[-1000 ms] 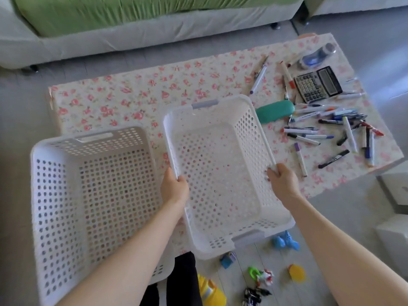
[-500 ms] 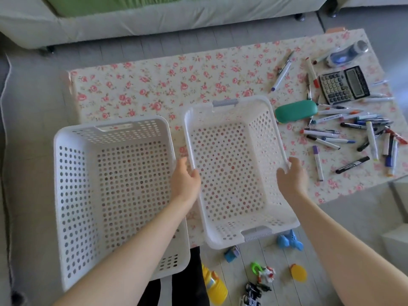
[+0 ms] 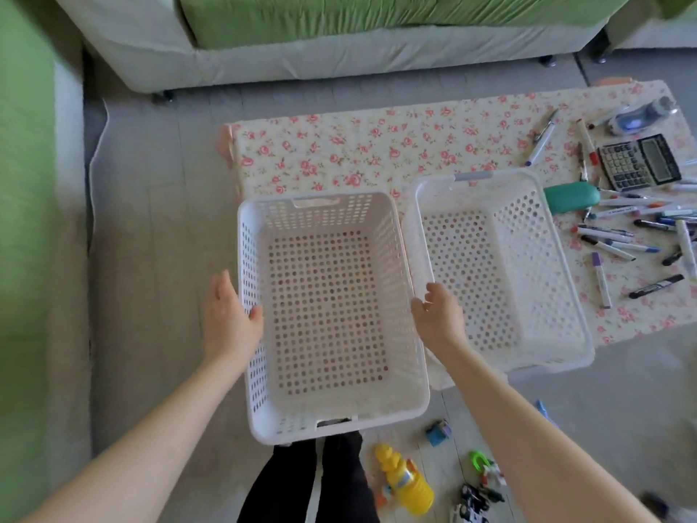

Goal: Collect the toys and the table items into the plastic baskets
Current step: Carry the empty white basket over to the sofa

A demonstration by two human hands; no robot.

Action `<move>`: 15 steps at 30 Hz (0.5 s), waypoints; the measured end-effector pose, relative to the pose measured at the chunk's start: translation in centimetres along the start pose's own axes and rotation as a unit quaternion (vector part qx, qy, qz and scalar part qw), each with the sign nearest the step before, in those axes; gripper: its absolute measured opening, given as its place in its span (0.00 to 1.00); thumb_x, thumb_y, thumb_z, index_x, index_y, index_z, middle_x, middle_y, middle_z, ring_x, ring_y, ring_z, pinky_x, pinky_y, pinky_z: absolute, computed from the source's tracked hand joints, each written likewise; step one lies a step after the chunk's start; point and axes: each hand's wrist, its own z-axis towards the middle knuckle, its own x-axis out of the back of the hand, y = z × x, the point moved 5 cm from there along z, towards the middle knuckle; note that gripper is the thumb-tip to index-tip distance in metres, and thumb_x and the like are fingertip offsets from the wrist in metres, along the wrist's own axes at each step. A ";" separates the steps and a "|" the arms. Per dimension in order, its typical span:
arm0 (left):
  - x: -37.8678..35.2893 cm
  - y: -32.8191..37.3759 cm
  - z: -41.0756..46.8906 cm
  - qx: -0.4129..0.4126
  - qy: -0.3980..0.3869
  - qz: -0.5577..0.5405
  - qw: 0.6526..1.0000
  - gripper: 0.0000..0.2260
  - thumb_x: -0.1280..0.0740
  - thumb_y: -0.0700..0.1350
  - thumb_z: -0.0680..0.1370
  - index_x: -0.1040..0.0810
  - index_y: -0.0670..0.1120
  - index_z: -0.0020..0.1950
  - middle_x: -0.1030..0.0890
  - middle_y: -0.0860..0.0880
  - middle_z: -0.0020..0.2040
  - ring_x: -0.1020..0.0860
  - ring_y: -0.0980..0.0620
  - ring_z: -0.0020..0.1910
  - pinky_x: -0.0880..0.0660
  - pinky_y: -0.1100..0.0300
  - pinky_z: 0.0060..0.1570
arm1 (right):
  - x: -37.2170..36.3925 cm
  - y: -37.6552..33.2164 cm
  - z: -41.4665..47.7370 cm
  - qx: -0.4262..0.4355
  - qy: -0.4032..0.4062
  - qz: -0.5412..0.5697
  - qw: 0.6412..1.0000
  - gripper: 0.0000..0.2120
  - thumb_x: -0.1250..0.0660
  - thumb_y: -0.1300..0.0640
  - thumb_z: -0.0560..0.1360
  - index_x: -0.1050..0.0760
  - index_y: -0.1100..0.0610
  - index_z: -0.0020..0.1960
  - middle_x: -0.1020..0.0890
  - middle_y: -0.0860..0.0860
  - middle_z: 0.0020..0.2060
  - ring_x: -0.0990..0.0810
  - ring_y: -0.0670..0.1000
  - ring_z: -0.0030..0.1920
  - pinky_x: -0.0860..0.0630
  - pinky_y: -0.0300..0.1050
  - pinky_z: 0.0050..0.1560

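Open from above into the left basket [image 3: 328,307] and the right basket [image 3: 501,281], down to their bare bottoms. Closed between the two, set rim against rim. Free along the far counter [image 3: 339,156] behind both baskets. Crowded right of the right basket by a green case [image 3: 571,198], scattered pens [image 3: 622,235] and a calculator [image 3: 641,164]. Cluttered on the floor [image 3: 151,258] nearer in by a yellow toy [image 3: 405,485] and small toys [image 3: 479,500]. Free over the floor beside the left hand [image 3: 230,318].

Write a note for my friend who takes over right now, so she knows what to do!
Left grip: open, at the left basket's left wall.
Right grip: open, by its right rim, holding nothing.
The right basket stands beside it on the table; both empty.
Done: nothing collected.
Left: pens, calculator, green case on the table; toys on the floor.
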 end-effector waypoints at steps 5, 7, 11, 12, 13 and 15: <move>-3.1 -4.6 -0.6 0.183 -0.145 -0.154 0.960 0.27 0.39 0.43 0.79 0.46 0.42 0.76 0.39 0.43 0.75 0.37 0.43 0.71 0.36 0.50 0.67 | -2.7 2.0 -0.1 -0.053 -0.042 0.006 0.998 0.21 0.47 0.62 0.80 0.39 0.59 0.72 0.20 0.55 0.46 0.23 0.52 0.37 0.26 0.42 0.32; -4.2 -5.1 -0.4 0.184 -0.143 -0.185 0.955 0.19 0.44 0.38 0.80 0.36 0.43 0.71 0.30 0.44 0.68 0.28 0.43 0.63 0.29 0.52 0.59 | -3.2 2.4 0.2 -0.057 -0.046 0.004 0.997 0.19 0.48 0.64 0.78 0.34 0.60 0.69 0.27 0.50 0.33 0.33 0.47 0.27 0.37 0.35 0.22; -3.8 -5.1 -0.7 0.205 -0.118 -0.227 0.945 0.21 0.46 0.35 0.79 0.37 0.45 0.72 0.31 0.44 0.70 0.30 0.43 0.66 0.31 0.47 0.64 | -2.6 1.9 -0.4 -0.065 -0.033 0.040 0.997 0.19 0.47 0.65 0.78 0.30 0.59 0.66 0.27 0.50 0.32 0.35 0.46 0.26 0.37 0.37 0.25; -3.6 -5.2 -0.6 0.204 -0.115 -0.232 0.944 0.21 0.46 0.36 0.79 0.38 0.46 0.72 0.32 0.44 0.71 0.31 0.42 0.67 0.32 0.45 0.65 | -2.2 1.5 -0.6 -0.058 -0.032 0.048 0.997 0.18 0.47 0.65 0.78 0.30 0.58 0.65 0.26 0.51 0.34 0.35 0.47 0.27 0.36 0.38 0.26; -3.0 -5.0 -0.8 0.203 -0.110 -0.239 0.943 0.21 0.46 0.36 0.79 0.38 0.46 0.72 0.32 0.45 0.71 0.31 0.42 0.67 0.31 0.45 0.64 | -1.7 0.9 -1.0 -0.050 -0.029 0.053 0.997 0.17 0.46 0.65 0.78 0.29 0.58 0.65 0.26 0.52 0.36 0.34 0.47 0.28 0.36 0.39 0.27; -1.1 -4.5 -1.2 0.200 -0.095 -0.251 0.942 0.20 0.46 0.36 0.79 0.36 0.46 0.71 0.30 0.45 0.69 0.27 0.44 0.63 0.26 0.51 0.57 | -0.6 -1.0 -1.6 -0.029 -0.026 0.053 0.998 0.17 0.45 0.64 0.77 0.29 0.58 0.64 0.25 0.54 0.39 0.33 0.48 0.30 0.35 0.40 0.29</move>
